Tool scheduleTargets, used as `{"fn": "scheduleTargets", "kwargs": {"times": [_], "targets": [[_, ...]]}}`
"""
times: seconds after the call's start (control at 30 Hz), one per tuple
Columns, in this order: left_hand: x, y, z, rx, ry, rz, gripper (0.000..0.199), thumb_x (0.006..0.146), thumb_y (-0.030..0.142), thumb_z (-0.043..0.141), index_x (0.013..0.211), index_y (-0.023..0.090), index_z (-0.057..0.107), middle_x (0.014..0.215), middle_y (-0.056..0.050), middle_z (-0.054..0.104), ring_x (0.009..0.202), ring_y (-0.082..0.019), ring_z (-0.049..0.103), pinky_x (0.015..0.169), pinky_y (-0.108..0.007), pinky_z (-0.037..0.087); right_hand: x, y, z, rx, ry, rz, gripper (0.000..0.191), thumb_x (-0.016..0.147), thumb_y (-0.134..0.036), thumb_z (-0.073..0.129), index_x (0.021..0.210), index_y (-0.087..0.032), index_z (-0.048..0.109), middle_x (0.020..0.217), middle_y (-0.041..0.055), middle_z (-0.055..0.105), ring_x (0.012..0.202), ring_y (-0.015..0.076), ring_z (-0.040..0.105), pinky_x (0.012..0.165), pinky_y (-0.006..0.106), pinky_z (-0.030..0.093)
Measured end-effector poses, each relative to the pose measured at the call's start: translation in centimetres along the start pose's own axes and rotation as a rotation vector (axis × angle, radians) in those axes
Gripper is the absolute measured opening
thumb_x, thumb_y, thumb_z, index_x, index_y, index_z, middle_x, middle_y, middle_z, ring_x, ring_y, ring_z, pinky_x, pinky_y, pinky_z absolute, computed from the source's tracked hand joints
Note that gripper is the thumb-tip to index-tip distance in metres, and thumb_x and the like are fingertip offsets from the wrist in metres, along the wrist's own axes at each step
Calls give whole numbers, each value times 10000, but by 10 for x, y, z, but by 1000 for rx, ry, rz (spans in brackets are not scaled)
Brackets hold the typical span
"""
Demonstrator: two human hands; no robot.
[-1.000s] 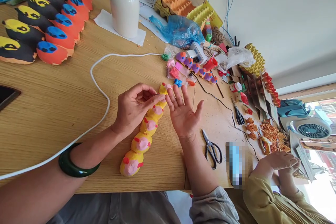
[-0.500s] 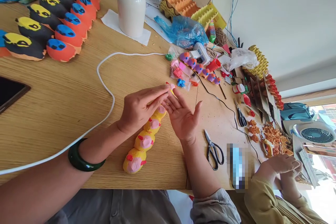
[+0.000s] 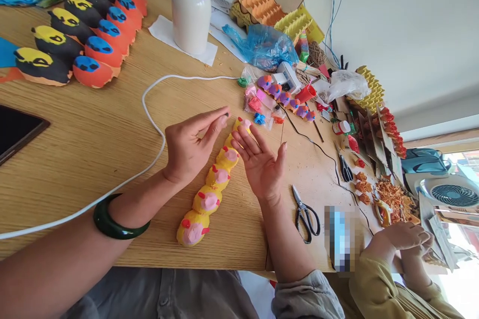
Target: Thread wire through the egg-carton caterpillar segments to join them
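Note:
My left hand (image 3: pixel 192 144), with a dark green bangle (image 3: pixel 112 219) on its forearm, pinches a tiny dark bit (image 3: pixel 226 114) between thumb and fingertips; it looks like clay, though I cannot be sure. Palm up, my right hand (image 3: pixel 264 167) is open with its fingers stretched out. Beneath and between the hands lies a strip of yellow egg-carton cups (image 3: pixel 200 202), painted or covered, with pink patches and small red pieces on them. My right fingers hide part of its far end.
Black-handled scissors (image 3: pixel 307 219) lie right of my right forearm. A white cable (image 3: pixel 149 114) crosses the table. Left are black-and-red carton strips (image 3: pixel 99 47) and a phone (image 3: pixel 18 132). A white bottle (image 3: pixel 191 15) stands behind; clay packets (image 3: pixel 258 104) lie nearby. Another person's hands (image 3: pixel 406 239) are right.
My left hand has drawn back left, away from my right palm, and the dark bit now shows in its pinch. My right hand has hardly moved.

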State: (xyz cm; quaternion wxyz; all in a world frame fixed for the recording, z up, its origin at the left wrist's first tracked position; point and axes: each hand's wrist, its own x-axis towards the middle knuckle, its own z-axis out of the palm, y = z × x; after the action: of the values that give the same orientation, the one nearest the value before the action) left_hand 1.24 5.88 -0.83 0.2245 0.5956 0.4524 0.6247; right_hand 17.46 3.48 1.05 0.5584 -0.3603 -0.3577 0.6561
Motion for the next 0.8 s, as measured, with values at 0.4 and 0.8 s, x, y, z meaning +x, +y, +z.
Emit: {"fn": "scheduleTargets", "kwargs": {"times": [0.4,0.8], "targets": [[-1,3,2,-60,-82,-39,274,1050,337,632,1240,240,805,1206,-41,830,1015,-215,829,927,-305,681,2,0,-4,11,3,27,765,946,-848,389,1291,-253,726,1328,118,794,1340,319,698,1210,632,447],[-5,19,1,-267,-177,-132,262,1032,347,681,1247,247,794,1229,-47,824,958,-201,838,877,-286,698,4,5,-13,-177,124,-139,611,924,-775,538,1190,-271,759,1143,85,803,992,237,700,793,401,632]]}}
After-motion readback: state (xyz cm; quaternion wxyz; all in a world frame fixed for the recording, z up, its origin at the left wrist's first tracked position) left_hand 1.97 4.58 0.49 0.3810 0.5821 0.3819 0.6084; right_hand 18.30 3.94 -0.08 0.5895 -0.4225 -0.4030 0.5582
